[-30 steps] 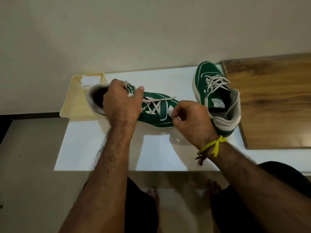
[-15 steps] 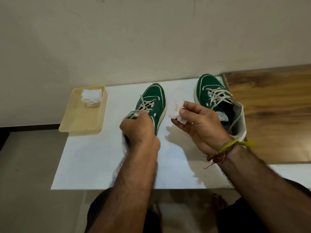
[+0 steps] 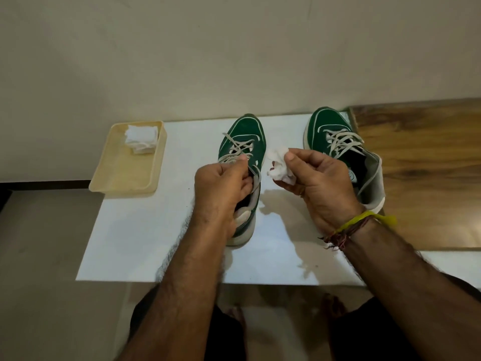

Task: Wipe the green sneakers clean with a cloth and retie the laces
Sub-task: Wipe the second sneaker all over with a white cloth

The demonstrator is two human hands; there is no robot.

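Two green sneakers with pale laces stand upright on a white table top, toes pointing away from me. My left hand grips the left sneaker at its tongue and upper laces, covering much of its opening. My right hand hovers between the shoes and pinches a crumpled white cloth in its fingertips. The right sneaker stands untouched behind that hand, its heel partly hidden.
A cream tray at the table's left edge holds a stack of folded white cloths. A wooden surface adjoins the table on the right. A plain wall runs close behind the shoes. My knees and feet show below the table's front edge.
The left sneaker has been turned from lying sideways near the tray to standing upright with its toe away from me. My right hand left the laces and now holds the cloth up.
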